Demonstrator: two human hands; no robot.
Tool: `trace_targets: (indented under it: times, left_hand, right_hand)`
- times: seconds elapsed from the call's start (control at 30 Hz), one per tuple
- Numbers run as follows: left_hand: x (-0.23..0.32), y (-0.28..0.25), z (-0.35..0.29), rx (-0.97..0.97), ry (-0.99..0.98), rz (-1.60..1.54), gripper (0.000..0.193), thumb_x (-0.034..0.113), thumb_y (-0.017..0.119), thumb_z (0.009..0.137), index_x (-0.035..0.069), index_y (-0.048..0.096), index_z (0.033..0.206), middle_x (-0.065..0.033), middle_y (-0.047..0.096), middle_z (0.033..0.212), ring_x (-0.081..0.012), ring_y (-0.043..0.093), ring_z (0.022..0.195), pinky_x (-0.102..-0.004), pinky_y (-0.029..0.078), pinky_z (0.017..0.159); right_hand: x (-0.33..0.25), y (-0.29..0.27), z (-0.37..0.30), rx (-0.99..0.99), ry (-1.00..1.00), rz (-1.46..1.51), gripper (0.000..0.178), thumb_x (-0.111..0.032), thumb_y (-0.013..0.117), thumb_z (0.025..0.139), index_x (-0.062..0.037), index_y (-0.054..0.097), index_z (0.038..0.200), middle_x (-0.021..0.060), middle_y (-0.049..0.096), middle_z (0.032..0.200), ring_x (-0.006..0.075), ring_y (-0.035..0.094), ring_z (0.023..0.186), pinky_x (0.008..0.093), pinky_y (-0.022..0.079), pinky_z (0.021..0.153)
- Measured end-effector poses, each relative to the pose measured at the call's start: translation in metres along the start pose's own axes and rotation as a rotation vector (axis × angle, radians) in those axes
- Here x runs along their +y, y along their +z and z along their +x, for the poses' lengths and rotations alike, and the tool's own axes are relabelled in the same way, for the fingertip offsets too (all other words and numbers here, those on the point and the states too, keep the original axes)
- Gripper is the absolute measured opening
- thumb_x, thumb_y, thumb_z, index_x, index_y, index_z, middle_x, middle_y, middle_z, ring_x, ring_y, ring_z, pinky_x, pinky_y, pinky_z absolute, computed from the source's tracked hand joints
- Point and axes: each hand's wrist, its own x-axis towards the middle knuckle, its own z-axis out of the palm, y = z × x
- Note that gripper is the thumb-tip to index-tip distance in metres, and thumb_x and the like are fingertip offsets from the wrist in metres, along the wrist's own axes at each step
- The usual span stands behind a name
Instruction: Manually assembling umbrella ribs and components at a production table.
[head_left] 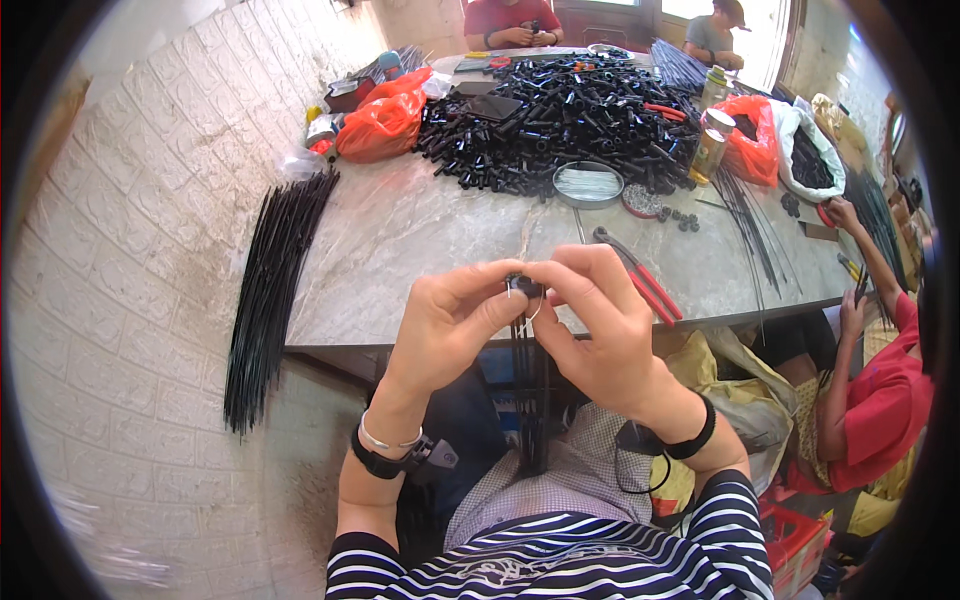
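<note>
My left hand (445,325) and my right hand (600,325) meet above the table's near edge, fingers closed in a pinch. Between their fingertips is a small, dark, round part (524,287), partly covered by the fingers. A thin white wire (536,312) loops down from it at my right fingers. Below it, a bundle of thin black rods (528,400), like umbrella ribs, hangs toward my lap; how they join the part is hidden. Pliers with red handles (650,290) lie on the table just right of my right hand.
A heap of black tubular parts (560,120) covers the table's far middle. Before it stand a round tin of white wires (588,198) and a dish of small bits (642,202). Long black rods (275,300) overhang the left edge. A co-worker in red (870,400) sits at right.
</note>
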Motion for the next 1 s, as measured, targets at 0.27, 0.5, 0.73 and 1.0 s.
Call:
trace_targets:
  times: [0.27, 0.5, 0.73, 1.0]
  left_hand:
    - [0.013, 0.004, 0.000, -0.049, -0.059, 0.039, 0.028, 0.002, 0.059, 0.090, -0.006, 0.060, 0.117, -0.0087, 0.067, 0.097, -0.0109, 0.062, 0.088, -0.0251, 0.052, 0.076]
    - [0.008, -0.001, 0.001, -0.117, -0.041, 0.020, 0.026, 0.003, 0.056, 0.091, -0.006, 0.059, 0.116, -0.0082, 0.064, 0.101, -0.0110, 0.059, 0.091, -0.0244, 0.049, 0.079]
    - [0.003, 0.002, 0.000, -0.150, 0.047, -0.006, 0.025, 0.005, 0.054, 0.092, -0.007, 0.058, 0.113, -0.0076, 0.060, 0.105, -0.0125, 0.057, 0.095, -0.0260, 0.047, 0.083]
    - [-0.010, -0.003, 0.006, -0.240, 0.114, 0.028, 0.033, 0.010, 0.056, 0.093, -0.001, 0.056, 0.124, -0.0117, 0.060, 0.114, -0.0170, 0.055, 0.106, -0.0274, 0.043, 0.092]
  right_hand:
    - [-0.005, 0.008, -0.008, 0.152, 0.064, 0.069, 0.034, 0.009, 0.068, 0.072, 0.0000, 0.064, 0.104, 0.0095, 0.056, 0.092, 0.0166, 0.060, 0.070, 0.0268, 0.052, 0.057]
    - [-0.013, 0.004, -0.014, 0.173, 0.357, 0.273, 0.026, 0.005, 0.071, 0.074, -0.0010, 0.063, 0.099, 0.0087, 0.061, 0.087, 0.0152, 0.063, 0.069, 0.0247, 0.052, 0.053]
    - [-0.011, -0.001, -0.019, 0.125, 0.485, 0.504, 0.019, 0.004, 0.071, 0.075, 0.0021, 0.065, 0.092, 0.0115, 0.066, 0.085, 0.0153, 0.065, 0.072, 0.0258, 0.054, 0.059]
    - [-0.008, -0.005, -0.022, 0.144, 0.406, 0.429, 0.018, 0.004, 0.072, 0.074, 0.0033, 0.065, 0.090, 0.0123, 0.066, 0.086, 0.0183, 0.067, 0.075, 0.0256, 0.055, 0.064]
